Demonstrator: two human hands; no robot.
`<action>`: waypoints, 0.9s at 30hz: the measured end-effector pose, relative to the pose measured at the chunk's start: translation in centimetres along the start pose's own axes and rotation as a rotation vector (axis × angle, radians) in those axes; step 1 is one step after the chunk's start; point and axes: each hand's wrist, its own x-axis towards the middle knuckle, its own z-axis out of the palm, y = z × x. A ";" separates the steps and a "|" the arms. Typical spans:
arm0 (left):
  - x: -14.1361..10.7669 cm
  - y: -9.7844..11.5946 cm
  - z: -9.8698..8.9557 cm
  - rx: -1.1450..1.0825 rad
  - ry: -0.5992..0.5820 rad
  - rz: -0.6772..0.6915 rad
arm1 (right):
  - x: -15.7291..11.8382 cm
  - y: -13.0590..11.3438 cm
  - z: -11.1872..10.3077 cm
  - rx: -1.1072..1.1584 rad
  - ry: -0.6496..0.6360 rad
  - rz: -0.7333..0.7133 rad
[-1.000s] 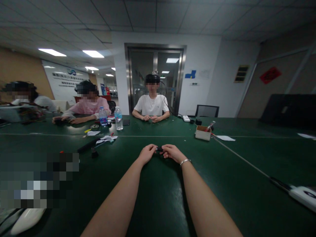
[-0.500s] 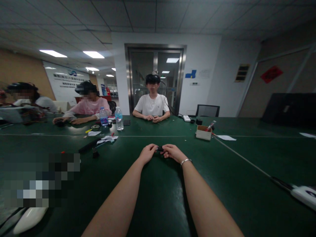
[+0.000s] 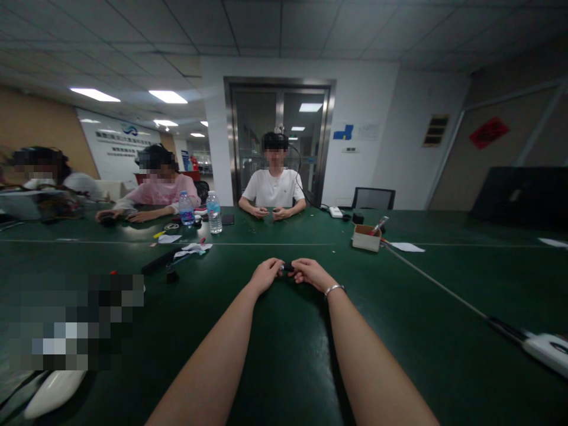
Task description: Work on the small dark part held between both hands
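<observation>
Both my hands meet over the middle of the green table (image 3: 288, 343). Between them is a small dark object (image 3: 287, 267) with a shiny, silvery part near its left end. The fingers of my left hand (image 3: 266, 275) pinch that left end. My right hand (image 3: 313, 275), with a silver bracelet at the wrist, has its thumb and fingers closed on the right end. What the object is cannot be made out at this size.
Two bottles (image 3: 213, 213) stand at the back left, near papers (image 3: 194, 249) and a black stick-like thing (image 3: 160, 261). A small box (image 3: 366, 238) sits back right; a cable runs to a white power strip (image 3: 548, 352). A person (image 3: 275, 189) sits opposite, two more at left.
The person opposite has moved their hands apart. My own hands and the dark object look almost the same, with slightly more of its silvery part showing.
</observation>
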 end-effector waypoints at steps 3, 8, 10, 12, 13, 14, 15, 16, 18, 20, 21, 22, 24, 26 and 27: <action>0.0 -0.1 0.1 -0.021 -0.005 0.010 | 0.0 0.0 0.0 0.004 -0.007 -0.003; 0.0 0.0 0.1 -0.049 -0.016 0.023 | 0.0 -0.1 0.0 0.001 -0.004 0.006; 0.0 0.0 0.0 -0.046 -0.017 0.031 | 0.0 -0.1 0.0 0.001 -0.005 0.008; 0.0 -0.1 0.0 -0.057 -0.009 0.028 | 0.0 0.0 -0.1 0.005 -0.007 0.006; 0.0 -0.1 0.0 -0.058 -0.010 0.020 | 0.0 0.0 -0.1 0.009 -0.006 0.005; 0.0 -0.1 0.1 -0.051 -0.014 0.014 | 0.0 0.0 -0.1 0.011 -0.005 0.005; 0.0 -0.1 0.1 -0.043 -0.019 0.013 | 0.0 0.0 -0.1 0.012 -0.006 0.005; 0.0 -0.1 0.1 -0.038 -0.023 0.018 | 0.0 0.0 -0.1 0.013 -0.007 0.005; 0.0 0.0 0.1 -0.044 -0.019 0.035 | 0.0 0.0 -0.1 0.014 -0.012 0.003; 0.0 0.1 0.1 -0.046 -0.009 0.035 | 0.0 0.0 -0.1 0.010 -0.011 -0.001; -0.1 0.2 0.0 -0.037 -0.010 0.030 | 0.0 0.0 -0.1 0.006 -0.009 -0.002; -0.1 0.2 0.0 -0.023 -0.013 0.027 | 0.1 0.0 -0.1 0.000 -0.007 -0.003; -0.1 0.3 0.0 -0.008 -0.019 0.035 | 0.1 0.1 -0.1 -0.010 -0.005 -0.001; -0.1 0.2 0.0 -0.018 -0.017 0.038 | 0.2 0.1 -0.1 -0.014 -0.005 0.004; -0.1 0.2 0.0 -0.023 -0.016 0.035 | 0.2 0.1 -0.1 -0.014 -0.003 0.006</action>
